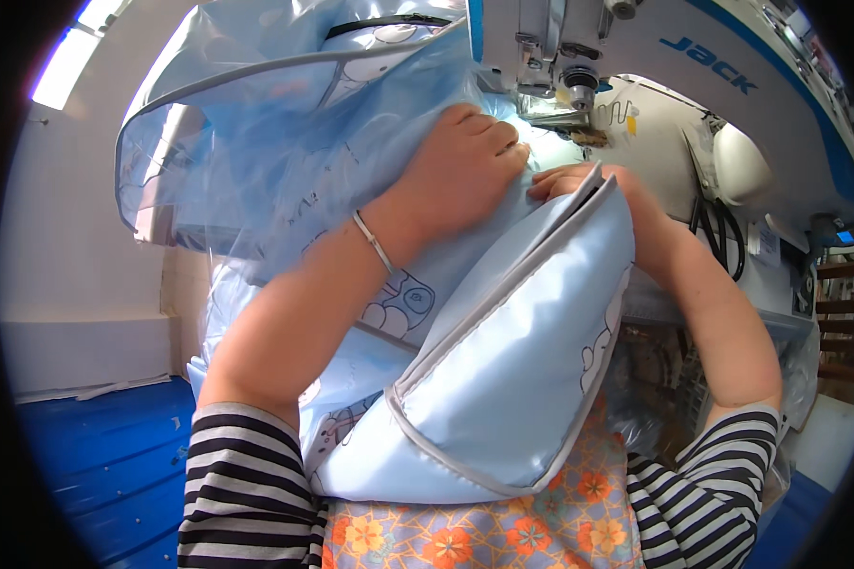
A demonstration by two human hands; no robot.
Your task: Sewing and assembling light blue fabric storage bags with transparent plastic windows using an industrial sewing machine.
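A large light-blue sheet piece (512,351) with grey bound edges and cartoon drawings lies across my lap and up to the sewing machine (636,57). Clear plastic film (209,161), edged in grey, bulges from its left part. My left hand (470,171), with a bangle on the wrist, presses on the material with curled fingers just left of the needle area. Close beside it, my right hand (588,185) grips the material near the presser foot (560,120); a raised fold hides part of that hand. The fingertips of both hands are partly out of sight.
Black-handled scissors (716,223) lie on the machine table to the right of my right hand. The machine's arm arches over the upper right. A white wall (76,237) and a blue surface (114,465) are at the left. My patterned apron (484,536) is under the sheet.
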